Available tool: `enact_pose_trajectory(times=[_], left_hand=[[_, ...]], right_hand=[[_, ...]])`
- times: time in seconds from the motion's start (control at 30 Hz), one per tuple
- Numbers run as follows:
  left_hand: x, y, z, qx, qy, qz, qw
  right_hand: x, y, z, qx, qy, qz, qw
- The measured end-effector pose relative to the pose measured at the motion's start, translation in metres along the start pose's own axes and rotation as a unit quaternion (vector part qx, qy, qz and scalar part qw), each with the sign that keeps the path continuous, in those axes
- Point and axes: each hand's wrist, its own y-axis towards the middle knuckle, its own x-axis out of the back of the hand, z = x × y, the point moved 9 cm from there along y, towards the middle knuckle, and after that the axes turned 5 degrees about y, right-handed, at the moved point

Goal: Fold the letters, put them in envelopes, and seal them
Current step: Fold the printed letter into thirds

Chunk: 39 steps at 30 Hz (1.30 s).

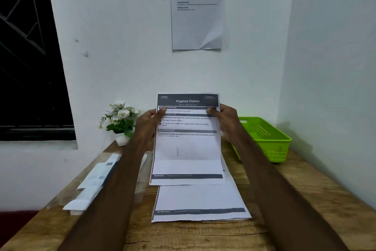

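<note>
Two hands are holding one letter [186, 145] upright above the stack of letters [200, 202] on the surface [305, 200]: the left hand [145, 123] and right hand [225, 121] are pinching its top corners. Uneven grips are risking a skewed fold, and the hanging lower edge could be dragging the stack out of line.

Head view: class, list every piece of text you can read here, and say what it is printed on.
"Organize Clothes": header of the held letter.
Letter's body lines: too blurred to quote safely.
Wall sheet: too small to read.
Envelopes, stack of letters: print illegible.
</note>
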Motion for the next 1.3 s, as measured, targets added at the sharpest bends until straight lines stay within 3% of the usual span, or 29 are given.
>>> enact_pose_trajectory(times=[0.1, 0.2, 0.67, 1.07, 1.3], left_hand=[[-0.011, -0.015, 0.027, 0.044, -0.017, 0.096, 0.994], [-0.007, -0.018, 0.049, 0.077, -0.005, 0.13, 0.989], [-0.004, -0.009, 0.052, 0.099, -0.052, 0.121, 0.986], [-0.015, -0.017, 0.047, 0.134, -0.15, 0.108, 0.974], [-0.006, -0.013, 0.045, 0.042, -0.037, 0.035, 0.998]], right_hand=[[-0.001, 0.0, -0.011, -0.013, 0.025, -0.005, 1.0], [-0.002, -0.001, -0.014, -0.007, 0.01, -0.004, 1.0], [0.006, -0.008, 0.005, 0.029, -0.077, 0.094, 0.992], [0.017, -0.007, -0.006, 0.062, -0.106, 0.072, 0.99], [0.014, -0.017, -0.004, 0.086, -0.148, 0.058, 0.983]])
